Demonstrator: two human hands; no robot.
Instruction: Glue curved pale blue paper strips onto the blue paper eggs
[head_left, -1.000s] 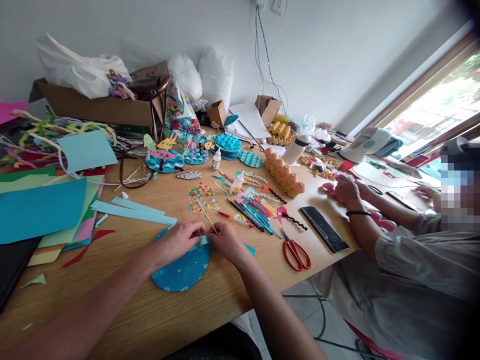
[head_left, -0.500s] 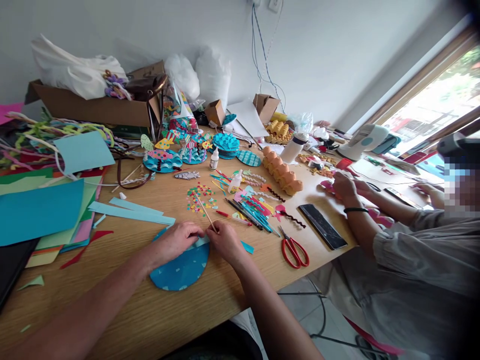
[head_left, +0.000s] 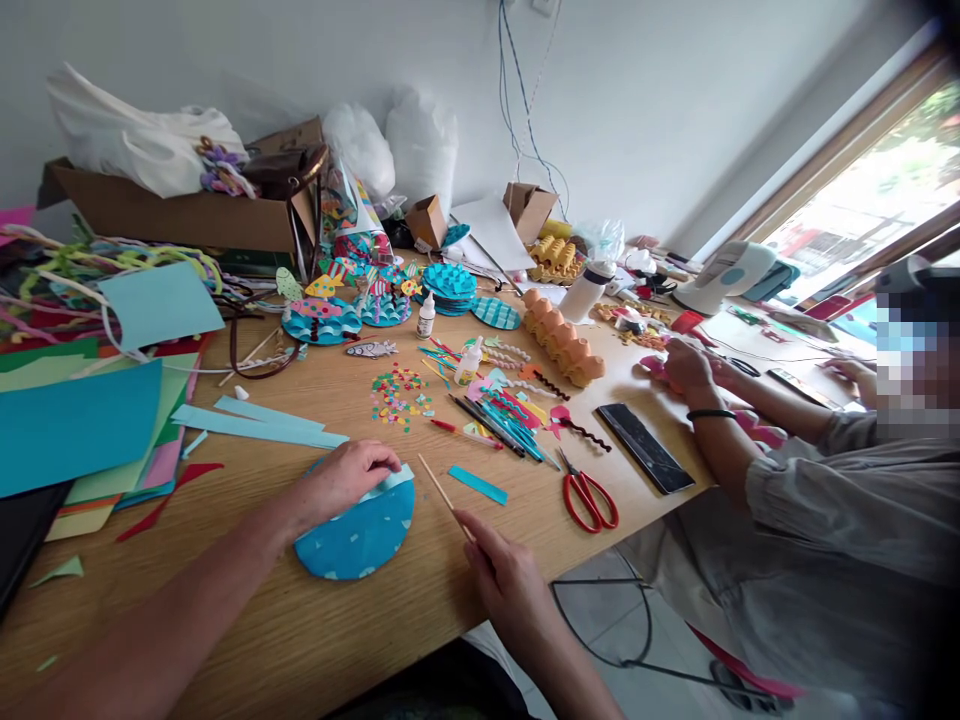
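My left hand [head_left: 352, 480] rests on a round blue paper disc [head_left: 360, 545] near the table's front edge. Its fingers are bent together over a light blue paper strip [head_left: 390, 482] lying across the disc; part of the strip is hidden under them. Pale flecks dot the disc. To the right, my right hand [head_left: 506, 570] is closed around a thin wooden stick [head_left: 439, 487], whose far end points up and left, apart from the disc. A short blue paper strip [head_left: 478, 485] lies just beyond the stick.
Red-handled scissors [head_left: 589, 495], a black phone [head_left: 645, 447], pens [head_left: 495, 428], glue bottles [head_left: 470, 362] and confetti [head_left: 401, 395] lie ahead. Coloured paper sheets [head_left: 82, 420] are stacked at left. Beyond stand paper fish pieces [head_left: 322, 315] and egg cartons [head_left: 562, 340]. A co-worker [head_left: 847, 500] sits at right.
My right hand has drawn back from the disc, down and to the right, with the wooden stick. The short blue strip is now uncovered. My left hand stays on the disc.
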